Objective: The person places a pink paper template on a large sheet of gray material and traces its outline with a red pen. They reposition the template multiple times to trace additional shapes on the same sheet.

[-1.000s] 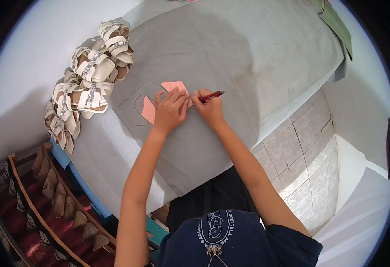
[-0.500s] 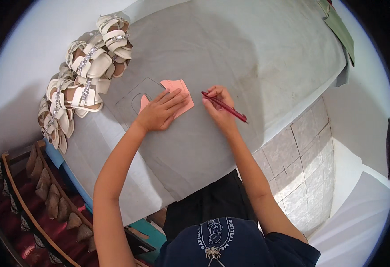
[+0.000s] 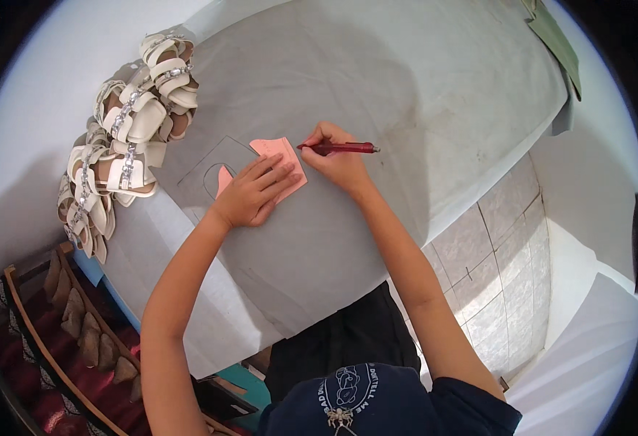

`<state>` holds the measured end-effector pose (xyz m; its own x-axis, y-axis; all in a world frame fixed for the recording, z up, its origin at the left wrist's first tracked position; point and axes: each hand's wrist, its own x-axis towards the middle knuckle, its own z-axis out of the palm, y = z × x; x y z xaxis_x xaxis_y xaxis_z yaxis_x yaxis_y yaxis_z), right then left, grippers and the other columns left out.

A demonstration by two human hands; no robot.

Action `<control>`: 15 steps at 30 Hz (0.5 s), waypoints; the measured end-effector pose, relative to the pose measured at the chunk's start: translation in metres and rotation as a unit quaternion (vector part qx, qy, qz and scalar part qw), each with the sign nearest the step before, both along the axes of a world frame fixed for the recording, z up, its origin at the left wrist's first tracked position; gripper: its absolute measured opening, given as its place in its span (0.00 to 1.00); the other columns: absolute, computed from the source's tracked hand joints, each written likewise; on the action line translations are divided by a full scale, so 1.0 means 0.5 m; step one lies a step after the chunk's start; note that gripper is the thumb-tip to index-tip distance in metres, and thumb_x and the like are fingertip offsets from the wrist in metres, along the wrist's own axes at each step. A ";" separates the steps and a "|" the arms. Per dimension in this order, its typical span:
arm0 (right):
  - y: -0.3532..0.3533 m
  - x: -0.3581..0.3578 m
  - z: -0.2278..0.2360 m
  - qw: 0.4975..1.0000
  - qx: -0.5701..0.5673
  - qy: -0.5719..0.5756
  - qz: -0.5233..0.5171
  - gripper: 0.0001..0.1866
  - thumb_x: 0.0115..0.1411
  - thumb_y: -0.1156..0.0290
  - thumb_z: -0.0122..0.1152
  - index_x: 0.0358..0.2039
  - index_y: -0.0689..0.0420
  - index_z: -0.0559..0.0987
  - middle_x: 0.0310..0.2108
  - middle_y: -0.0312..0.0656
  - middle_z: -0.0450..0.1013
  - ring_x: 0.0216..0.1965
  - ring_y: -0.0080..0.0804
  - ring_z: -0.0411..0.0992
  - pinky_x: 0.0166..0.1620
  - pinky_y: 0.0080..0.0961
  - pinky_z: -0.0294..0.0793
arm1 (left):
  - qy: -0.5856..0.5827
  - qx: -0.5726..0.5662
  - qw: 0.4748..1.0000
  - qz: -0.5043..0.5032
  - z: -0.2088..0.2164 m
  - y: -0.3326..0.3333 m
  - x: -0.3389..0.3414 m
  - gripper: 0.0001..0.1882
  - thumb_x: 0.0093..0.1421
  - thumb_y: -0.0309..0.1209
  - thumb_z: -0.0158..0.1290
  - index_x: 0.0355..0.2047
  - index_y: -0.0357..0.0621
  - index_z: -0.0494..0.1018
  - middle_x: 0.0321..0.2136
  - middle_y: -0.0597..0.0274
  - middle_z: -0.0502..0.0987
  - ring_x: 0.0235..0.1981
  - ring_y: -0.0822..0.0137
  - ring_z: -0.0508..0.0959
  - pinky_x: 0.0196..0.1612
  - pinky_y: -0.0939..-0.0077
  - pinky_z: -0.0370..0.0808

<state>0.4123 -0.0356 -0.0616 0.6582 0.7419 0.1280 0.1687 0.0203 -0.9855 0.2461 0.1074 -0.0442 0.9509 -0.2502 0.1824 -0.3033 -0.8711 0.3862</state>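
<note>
My left hand (image 3: 250,192) lies flat, fingers stretched out, over a pink template (image 3: 295,161) of paper or card. Part of the template shows beyond my fingertips, and a pink tip pokes out on the thumbless side. In my right hand (image 3: 339,161) is a dark red pen (image 3: 348,147), pinched between the fingers. Its tip is close to the template's right edge; whether it touches the grey material (image 3: 319,251) beneath cannot be made out. Thin drawn outlines, one straight-sided and one curved, mark the grey material left of the template.
White strappy sandals (image 3: 133,120) with shiny stones are heaped along the table's left side. A rack (image 3: 35,334) holding brown pointed pieces stands at lower left. Green material (image 3: 555,47) hangs over the far right corner. Tiled floor (image 3: 493,269) shows right of the table.
My right hand has moved left and slightly up, bringing the pen tip near the template's edge. The pen now lies more level. My left hand stays on the template; the whole view has shifted slightly.
</note>
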 end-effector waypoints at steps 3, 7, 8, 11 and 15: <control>0.000 -0.003 0.009 1.000 -0.004 -0.029 0.009 0.11 0.43 0.73 0.62 0.19 0.61 0.67 0.21 0.40 0.67 0.23 0.29 0.65 0.26 0.25 0.64 | 0.004 -0.008 1.000 0.001 0.003 0.000 -0.001 0.30 0.47 0.28 0.48 0.55 0.51 0.66 0.57 0.61 0.63 0.57 0.53 0.62 0.59 0.57 0.59; -0.004 -0.001 0.012 0.999 -0.002 -0.038 0.021 0.11 0.43 0.74 0.62 0.19 0.61 0.66 0.20 0.40 0.66 0.23 0.28 0.64 0.26 0.24 0.64 | 0.001 -0.008 1.000 0.002 0.004 -0.001 0.003 0.30 0.47 0.29 0.48 0.54 0.50 0.66 0.56 0.60 0.64 0.57 0.53 0.62 0.59 0.57 0.59; -0.003 -0.002 0.015 0.998 0.000 -0.050 0.022 0.12 0.43 0.75 0.62 0.19 0.61 0.66 0.20 0.40 0.66 0.23 0.28 0.64 0.26 0.24 0.64 | -0.001 -0.010 1.000 0.003 0.004 0.000 0.002 0.29 0.47 0.29 0.48 0.54 0.50 0.67 0.56 0.60 0.64 0.57 0.53 0.62 0.59 0.57 0.59; -0.002 -0.005 0.019 0.999 -0.001 -0.029 0.027 0.11 0.43 0.75 0.62 0.19 0.61 0.66 0.20 0.40 0.66 0.23 0.29 0.65 0.26 0.24 0.64 | 0.002 -0.014 1.000 0.004 0.002 0.001 0.000 0.28 0.48 0.29 0.48 0.53 0.49 0.67 0.56 0.59 0.64 0.58 0.54 0.61 0.59 0.57 0.58; 0.001 -0.007 0.010 0.997 0.007 -0.063 0.032 0.11 0.43 0.76 0.62 0.19 0.61 0.66 0.21 0.40 0.66 0.23 0.30 0.65 0.25 0.24 0.65 | 0.010 -0.012 1.000 0.006 0.002 0.003 0.000 0.26 0.50 0.29 0.48 0.52 0.46 0.69 0.57 0.59 0.64 0.59 0.54 0.60 0.60 0.57 0.58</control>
<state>0.4088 -0.0352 -0.0566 0.5881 0.7791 0.2171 0.2887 0.0484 -0.9562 0.2461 0.1087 -0.0434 0.9570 -0.2354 0.1696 -0.2859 -0.8649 0.4125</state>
